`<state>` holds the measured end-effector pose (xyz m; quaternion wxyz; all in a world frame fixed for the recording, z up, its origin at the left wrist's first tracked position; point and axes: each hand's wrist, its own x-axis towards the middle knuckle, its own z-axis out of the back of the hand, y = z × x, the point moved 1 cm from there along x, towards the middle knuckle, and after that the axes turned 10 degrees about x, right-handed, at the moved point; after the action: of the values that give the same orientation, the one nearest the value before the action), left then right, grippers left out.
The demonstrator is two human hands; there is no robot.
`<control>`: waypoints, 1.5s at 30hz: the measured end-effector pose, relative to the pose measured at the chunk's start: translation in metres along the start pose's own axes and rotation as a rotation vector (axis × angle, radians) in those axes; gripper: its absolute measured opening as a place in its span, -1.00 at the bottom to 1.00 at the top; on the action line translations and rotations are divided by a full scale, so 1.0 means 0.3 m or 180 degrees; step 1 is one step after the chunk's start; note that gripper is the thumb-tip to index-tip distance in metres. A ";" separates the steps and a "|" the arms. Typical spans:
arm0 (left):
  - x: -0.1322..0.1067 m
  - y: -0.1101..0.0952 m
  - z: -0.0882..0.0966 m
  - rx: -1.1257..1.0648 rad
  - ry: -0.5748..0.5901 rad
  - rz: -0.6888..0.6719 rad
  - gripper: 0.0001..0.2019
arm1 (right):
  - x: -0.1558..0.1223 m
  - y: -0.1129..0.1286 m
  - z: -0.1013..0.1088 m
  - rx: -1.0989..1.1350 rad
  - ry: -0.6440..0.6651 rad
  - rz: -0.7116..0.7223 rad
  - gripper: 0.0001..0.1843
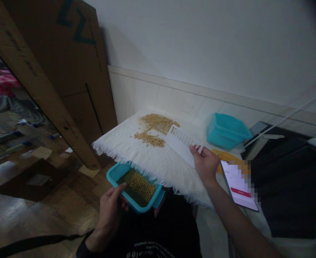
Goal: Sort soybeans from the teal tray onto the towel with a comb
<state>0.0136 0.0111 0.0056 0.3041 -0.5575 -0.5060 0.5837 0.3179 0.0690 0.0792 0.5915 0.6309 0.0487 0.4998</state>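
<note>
My left hand (112, 208) grips the near left rim of a teal plastic container (112, 175), thumb over the edge. Inside it lie yellow soybeans (144, 184) and small green beans (132, 191). The container is held at the front edge of a white fringed cloth (136, 157), low by my lap. In my right hand (204, 163) is a flat white plastic piece with a row of slots (183, 143), pinched at its right end. Its left end is beside loose soybeans (149, 139) on the cloth; a larger spread of soybeans (160, 122) lies behind them.
A second teal container (227, 132) stands at the back right by the wall. In front of it are something orange (222, 156) and a phone with its screen lit (240, 190). Tall cardboard boxes (66, 71) rise at left; a person's grey sleeve (9, 104) shows beyond.
</note>
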 end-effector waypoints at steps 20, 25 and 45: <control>-0.011 -0.010 -0.005 0.0080 0.0032 0.0037 -0.60 | -0.026 0.033 -0.012 0.0173 0.0281 -0.0103 -0.54; -0.011 -0.008 -0.004 0.0094 0.0067 0.0017 -0.61 | -0.009 0.028 0.007 -0.0173 -0.0055 0.0063 -0.53; -0.013 -0.008 -0.004 0.0109 0.0062 -0.0053 -0.60 | 0.001 0.019 0.023 -0.0117 -0.0153 -0.0081 -0.56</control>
<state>0.0149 0.0087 0.0093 0.3234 -0.5536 -0.4976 0.5843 0.3197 0.0628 0.0853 0.6102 0.6311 0.0332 0.4777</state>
